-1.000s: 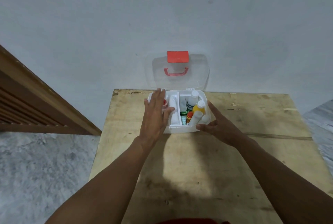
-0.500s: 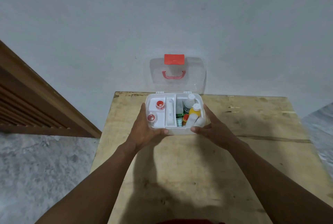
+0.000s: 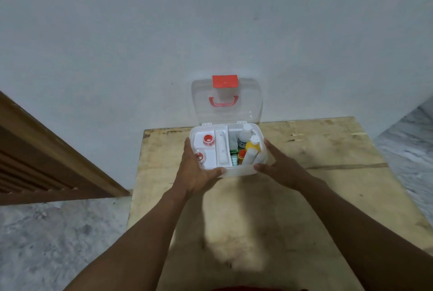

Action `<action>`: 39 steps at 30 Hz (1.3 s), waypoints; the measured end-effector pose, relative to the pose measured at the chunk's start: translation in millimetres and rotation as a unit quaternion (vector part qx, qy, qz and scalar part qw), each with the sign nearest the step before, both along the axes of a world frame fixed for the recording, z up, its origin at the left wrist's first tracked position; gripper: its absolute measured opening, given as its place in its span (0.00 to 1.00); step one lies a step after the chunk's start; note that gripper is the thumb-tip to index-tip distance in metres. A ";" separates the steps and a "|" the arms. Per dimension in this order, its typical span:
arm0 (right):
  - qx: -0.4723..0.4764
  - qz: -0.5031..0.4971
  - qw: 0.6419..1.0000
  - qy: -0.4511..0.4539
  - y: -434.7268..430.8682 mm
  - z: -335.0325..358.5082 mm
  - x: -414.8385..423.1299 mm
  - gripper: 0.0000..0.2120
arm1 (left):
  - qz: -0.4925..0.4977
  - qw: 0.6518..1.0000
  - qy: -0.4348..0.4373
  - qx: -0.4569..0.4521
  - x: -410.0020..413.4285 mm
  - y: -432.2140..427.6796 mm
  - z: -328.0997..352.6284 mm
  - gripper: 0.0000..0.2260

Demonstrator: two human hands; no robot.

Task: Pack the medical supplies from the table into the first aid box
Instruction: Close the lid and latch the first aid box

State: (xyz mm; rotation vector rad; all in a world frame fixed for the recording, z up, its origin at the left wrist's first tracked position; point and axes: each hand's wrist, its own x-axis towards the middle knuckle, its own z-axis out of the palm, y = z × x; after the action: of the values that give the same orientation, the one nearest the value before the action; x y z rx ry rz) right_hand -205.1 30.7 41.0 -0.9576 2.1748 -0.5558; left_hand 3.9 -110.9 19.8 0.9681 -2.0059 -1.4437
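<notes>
Head view only. First aid box [image 3: 236, 172] sits at the far edge of the wooden surface [image 3: 304, 197], near the wall, clear lid [image 3: 226, 112] standing open behind it with a red latch [image 3: 225, 81] and red handle [image 3: 223, 101].

Left hand [image 3: 195, 168] wraps the box's near-left corner, thumb along the front wall, fingers up the left side. Right hand [image 3: 280, 165] mirrors it on the near-right corner. Both clamped on the box, nothing else in either hand.

Contents: white tray insert [image 3: 210, 161] on the left half holding two red-capped items [image 3: 208, 139] and a long white piece; right half packed with a white bottle [image 3: 244, 138], a yellow bottle [image 3: 252, 146], a small orange-capped one [image 3: 241, 154] and green packets. No loose supplies visible on the surface, so packing looks done; closing the lid is probably what's left.

Handling guess: thin moulded plastic, light, walls likely flex if squeezed. Smooth, so slippery. Bottles stand loose and could tip if the box tilts. Grip low at the corners or carry by the handle once latched. Lid hinge looks like the weak point.
</notes>
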 end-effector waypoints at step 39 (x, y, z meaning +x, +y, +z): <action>-0.247 0.075 0.800 0.541 -158.3 80.7 -25.2 0.12 | 0.035 0.999 0.023 0.004 -0.6 -0.1 -8.6 0.43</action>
State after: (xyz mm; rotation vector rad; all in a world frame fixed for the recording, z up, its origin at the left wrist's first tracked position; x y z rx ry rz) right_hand -230.3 -127.6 121.7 -2.1082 2.9268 -0.5772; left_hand 3.3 -111.0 11.1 0.9891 -1.9153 -1.4256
